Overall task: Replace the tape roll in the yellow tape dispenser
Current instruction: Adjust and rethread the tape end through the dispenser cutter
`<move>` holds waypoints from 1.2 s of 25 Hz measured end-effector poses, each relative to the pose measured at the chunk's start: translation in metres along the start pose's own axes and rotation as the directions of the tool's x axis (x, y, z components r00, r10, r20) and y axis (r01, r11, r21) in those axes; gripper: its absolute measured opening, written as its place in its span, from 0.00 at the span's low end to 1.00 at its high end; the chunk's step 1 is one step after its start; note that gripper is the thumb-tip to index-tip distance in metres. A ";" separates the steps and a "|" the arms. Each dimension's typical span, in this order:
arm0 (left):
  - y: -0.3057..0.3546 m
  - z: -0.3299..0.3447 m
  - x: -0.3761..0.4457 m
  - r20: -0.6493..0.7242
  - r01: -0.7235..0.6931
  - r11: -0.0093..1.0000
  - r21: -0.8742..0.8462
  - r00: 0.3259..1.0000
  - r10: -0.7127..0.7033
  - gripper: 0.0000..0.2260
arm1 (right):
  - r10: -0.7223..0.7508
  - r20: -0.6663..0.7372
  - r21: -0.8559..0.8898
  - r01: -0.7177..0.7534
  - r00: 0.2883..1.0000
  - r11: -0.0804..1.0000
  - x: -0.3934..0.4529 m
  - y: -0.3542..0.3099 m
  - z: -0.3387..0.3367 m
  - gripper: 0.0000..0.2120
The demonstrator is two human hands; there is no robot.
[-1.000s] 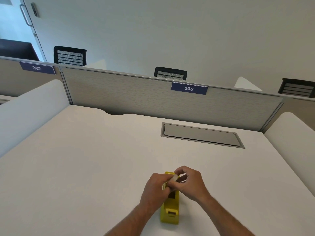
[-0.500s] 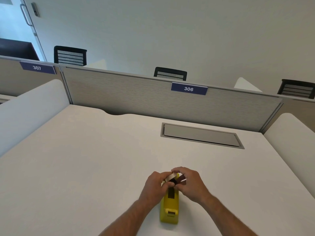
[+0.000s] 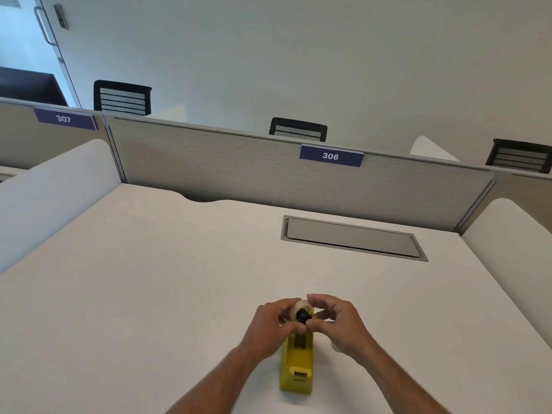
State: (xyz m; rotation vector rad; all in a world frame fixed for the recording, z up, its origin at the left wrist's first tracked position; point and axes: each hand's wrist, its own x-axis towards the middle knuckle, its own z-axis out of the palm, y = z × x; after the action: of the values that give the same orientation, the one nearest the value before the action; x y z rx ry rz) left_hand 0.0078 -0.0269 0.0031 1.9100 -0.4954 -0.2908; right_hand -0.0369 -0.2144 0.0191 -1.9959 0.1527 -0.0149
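The yellow tape dispenser (image 3: 297,366) lies on the white desk (image 3: 149,294) near the front edge, its cutter end toward me. Just above its far end, a pale tape roll (image 3: 296,308) with a black core (image 3: 302,315) is held in the air. My left hand (image 3: 273,325) grips the roll from the left. My right hand (image 3: 337,322) pinches the black core from the right with thumb and forefinger. The dispenser's roll bay shows dark and open below the hands.
A grey cable hatch (image 3: 352,238) is set into the desk behind the dispenser. A grey partition (image 3: 239,168) with a label reading 306 closes the back, and white side dividers (image 3: 50,192) stand at left and right. Black chair backs rise beyond the partition.
Both hands have lifted the tape roll up out of the dispenser's far end, and the black core now shows. The dispenser has stayed in place on the desk.
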 end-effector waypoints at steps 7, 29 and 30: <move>0.004 0.000 -0.001 -0.020 0.034 0.993 -0.113 0.999 -0.036 0.14 | -0.026 -0.121 0.049 0.032 0.992 0.998 -0.005 0.001 0.009 0.15; 0.014 0.008 0.004 -0.264 0.122 0.992 0.010 0.958 -0.115 0.06 | 0.047 -0.053 0.151 -0.038 0.997 0.988 -0.010 -0.003 0.010 0.16; 0.013 0.008 0.004 -0.242 0.124 0.992 0.008 0.963 -0.118 0.06 | 0.049 -0.071 0.128 -0.039 0.996 0.991 -0.010 -0.003 0.011 0.17</move>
State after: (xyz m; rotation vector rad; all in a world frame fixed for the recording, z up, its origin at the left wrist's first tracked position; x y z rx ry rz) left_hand 0.0055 -0.0400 0.0124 1.9697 -0.2212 -0.1288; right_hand -0.0456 -0.2021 0.0174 -1.8660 0.2375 -0.0682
